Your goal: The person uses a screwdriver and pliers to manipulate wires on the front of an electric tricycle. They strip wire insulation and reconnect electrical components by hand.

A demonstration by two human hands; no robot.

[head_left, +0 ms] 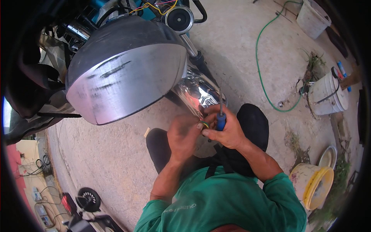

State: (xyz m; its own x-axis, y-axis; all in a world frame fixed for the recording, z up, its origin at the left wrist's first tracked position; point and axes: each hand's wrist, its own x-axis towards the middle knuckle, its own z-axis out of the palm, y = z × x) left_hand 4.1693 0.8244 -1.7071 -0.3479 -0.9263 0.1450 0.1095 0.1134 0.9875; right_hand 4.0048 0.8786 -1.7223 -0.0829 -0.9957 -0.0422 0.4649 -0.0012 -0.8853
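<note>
Screwdriver (221,116) with a blue handle and a thin metal shaft stands nearly upright in the right hand (226,129). Fingers and thumb wrap the handle; the shaft points up toward the chrome motorcycle part (197,94) just above the hands. Same hand also pinches thin yellow and green wires (205,124) at the thumb side. Left hand (183,135) sits just beside the right, touching it, fingers curled in toward the wires; the picture is blurred there, so what exactly it grips cannot be told. Both hands work over the person's knees, clad in black trousers (255,123); sleeves are green.

Above the hands: large grey rounded motorcycle fender or tank (123,73), scuffed with dark streaks. A round chrome horn (179,18) sits at the top, with yellow wiring (154,7) near it.

Containers, all on the concrete ground to the right, well apart from the hands:
- White bucket (328,94), dirty, wire bail handle; contents not visible.
- Pale bucket with a yellow rim (313,183), tipped on its side, inside stained; contents cannot be told.
- Shallow metal bowl (328,156) just beside it, leaning on edge.
- White tub (312,17) at top right; contents hidden.

Green hose (259,65) curves across the ground between the motorcycle and the buckets.
</note>
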